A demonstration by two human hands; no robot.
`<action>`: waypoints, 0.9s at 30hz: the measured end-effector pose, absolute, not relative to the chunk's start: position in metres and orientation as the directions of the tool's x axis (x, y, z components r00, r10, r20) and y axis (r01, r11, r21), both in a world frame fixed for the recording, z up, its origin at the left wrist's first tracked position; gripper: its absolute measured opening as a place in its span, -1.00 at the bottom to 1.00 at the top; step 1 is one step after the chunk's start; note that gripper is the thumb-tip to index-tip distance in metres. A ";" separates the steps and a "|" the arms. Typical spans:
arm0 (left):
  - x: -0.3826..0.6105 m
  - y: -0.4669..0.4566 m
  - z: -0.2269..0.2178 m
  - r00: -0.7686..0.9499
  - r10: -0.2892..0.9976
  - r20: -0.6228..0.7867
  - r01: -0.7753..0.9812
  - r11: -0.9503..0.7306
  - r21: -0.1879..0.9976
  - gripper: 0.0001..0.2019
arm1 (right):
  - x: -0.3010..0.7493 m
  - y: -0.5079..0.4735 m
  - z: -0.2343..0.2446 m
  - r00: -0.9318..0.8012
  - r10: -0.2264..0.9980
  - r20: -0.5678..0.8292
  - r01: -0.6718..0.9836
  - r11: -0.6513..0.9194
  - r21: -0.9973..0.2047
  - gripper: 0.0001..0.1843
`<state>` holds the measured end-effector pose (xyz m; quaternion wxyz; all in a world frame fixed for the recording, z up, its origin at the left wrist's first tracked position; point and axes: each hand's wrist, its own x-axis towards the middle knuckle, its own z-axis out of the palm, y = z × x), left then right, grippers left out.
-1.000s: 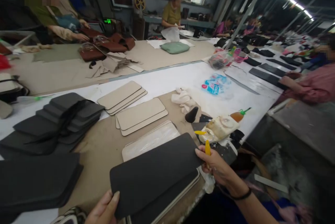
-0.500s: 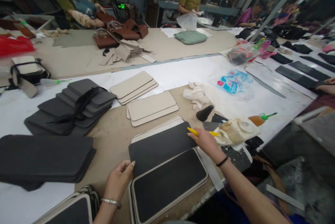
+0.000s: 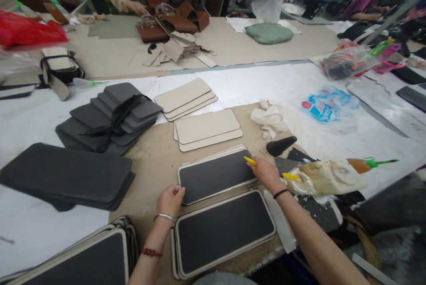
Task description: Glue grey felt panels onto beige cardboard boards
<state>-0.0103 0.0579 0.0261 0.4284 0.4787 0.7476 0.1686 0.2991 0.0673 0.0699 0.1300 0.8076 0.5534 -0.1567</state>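
Note:
A rounded black panel [image 3: 216, 176] lies on a beige board, with a pale border showing around most of it. My left hand [image 3: 171, 198] has its fingers closed at the panel's left end, thumb and fingertips pinched at the edge. At the opposite end, my right hand [image 3: 266, 173] touches the panel with its fingertips while gripping a slim yellow stick-like tool [image 3: 291, 176], whose two ends stick out of the fist. Nearer to me rests a stack of black-faced boards with beige borders [image 3: 226, 234].
Beige boards [image 3: 208, 127] lie beyond the panel. Plain black panels [image 3: 66, 174] and a tied grey bundle [image 3: 113, 114] stand left; more bordered boards [image 3: 83, 258] are front left. Right are a dark cone-shaped object [image 3: 281, 146], a glue-smeared container [image 3: 326, 176] and crumpled white material [image 3: 268, 118]. Co-workers sit opposite.
The black panel has come down onto the beige board and now lines up inside its border. Both hands stay at its ends. The camera view has shifted left and tilted down.

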 end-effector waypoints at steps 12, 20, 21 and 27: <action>-0.005 0.064 0.029 -0.245 0.819 -0.519 0.556 0.557 0.616 -0.81 | 0.308 0.073 0.060 0.275 0.845 -0.458 0.956 -0.290 0.039 -0.63; -0.009 0.062 0.021 -0.250 0.786 -0.565 0.476 0.608 0.635 -0.85 | 0.306 0.075 0.060 0.301 0.833 -0.464 0.949 -0.311 0.057 -0.59; -0.010 0.062 0.019 -0.249 0.783 -0.570 0.470 0.613 0.636 -0.85 | 0.306 0.075 0.061 0.308 0.831 -0.463 0.946 -0.318 0.058 -0.58; -0.013 0.062 0.015 -0.235 0.765 -0.599 0.452 0.632 0.630 -0.80 | 0.305 0.075 0.062 0.304 0.834 -0.461 0.947 -0.317 0.052 -0.58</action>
